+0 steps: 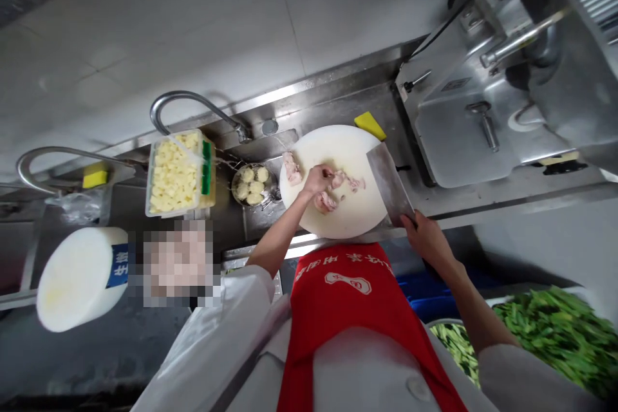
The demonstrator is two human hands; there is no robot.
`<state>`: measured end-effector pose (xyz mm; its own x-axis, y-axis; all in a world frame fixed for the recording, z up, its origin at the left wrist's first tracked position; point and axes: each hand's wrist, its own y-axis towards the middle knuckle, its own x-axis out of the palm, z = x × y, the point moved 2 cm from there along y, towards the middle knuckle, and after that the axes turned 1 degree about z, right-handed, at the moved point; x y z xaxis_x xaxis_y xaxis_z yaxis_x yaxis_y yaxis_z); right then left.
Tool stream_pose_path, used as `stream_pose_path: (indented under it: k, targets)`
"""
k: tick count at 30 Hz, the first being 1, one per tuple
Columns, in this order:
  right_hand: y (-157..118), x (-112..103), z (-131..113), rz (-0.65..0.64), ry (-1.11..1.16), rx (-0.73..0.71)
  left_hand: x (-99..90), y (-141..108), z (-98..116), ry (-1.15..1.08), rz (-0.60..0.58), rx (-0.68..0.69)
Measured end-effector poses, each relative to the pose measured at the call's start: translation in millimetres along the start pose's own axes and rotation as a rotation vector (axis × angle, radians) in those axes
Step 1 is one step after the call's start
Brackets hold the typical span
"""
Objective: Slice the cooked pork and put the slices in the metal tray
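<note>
A round white cutting board [347,219] lies across the sink counter. My left hand [318,179] is closed over it, its fingertips at a pale piece of meat [337,179]. Just below that hand sits another meat chunk [326,203], and a longer one [291,168] rests at the board's left edge. Small scraps [356,184] lie to the right of the fingers. My right hand [423,232] grips the handle of a wide cleaver [390,181], whose blade is over the board's right side.
Left of the board are a bowl of pale round pieces [251,185], a tub of pale cubes [174,174] and a faucet [193,98]. A yellow sponge [370,125] touches the board's back edge. Leafy greens [555,335] are at lower right; a white bucket [80,280] is at left.
</note>
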<state>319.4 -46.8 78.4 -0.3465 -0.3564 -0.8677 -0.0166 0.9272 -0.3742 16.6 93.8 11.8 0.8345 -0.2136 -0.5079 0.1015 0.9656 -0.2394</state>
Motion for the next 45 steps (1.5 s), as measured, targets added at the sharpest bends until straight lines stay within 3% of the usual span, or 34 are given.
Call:
stream_pose_path:
  k: [5,11,17,20,23,29,35,40,45]
  targets:
    - [-22.8,8.3,-3.2,-0.106,-0.013,-0.080,-34.0,-0.9,-19.9,-0.327,0.148,-0.040]
    - [-32.8,4.7,-12.9,-0.260,-0.089,-0.219,-62.7,-25.6,-13.8,-0.544,0.211,-0.015]
    - [-26.8,25.9,-54.6,-0.441,-0.206,-0.487,-82.1,-49.0,-16.5,-0.696,0.231,-0.053]
    - [-16.7,45.8,-76.2,-0.443,-0.233,-0.479,-82.3,-45.1,-17.1,-0.681,0.194,-0.088]
    - [-8.1,56.8,-82.5,-0.414,-0.228,-0.380,-79.5,-45.5,-20.5,-0.681,0.181,-0.109]
    - [-0.4,51.5,-61.0,-0.304,-0.218,-0.181,-49.1,-85.9,-58.1,-0.597,0.314,-0.268]
    - [2.1,51.5,-53.0,-0.302,-0.229,-0.171,-15.9,-122.2,-83.2,-0.667,0.376,-0.285]
    - [0.3,54.7,-54.6,-0.311,-0.224,-0.159,-14.2,-127.6,-73.0,-0.742,0.411,-0.311]
    - [0.6,54.4,-53.0,-0.295,-0.209,-0.163,-26.9,-132.7,-36.1,-0.881,0.344,-0.211]
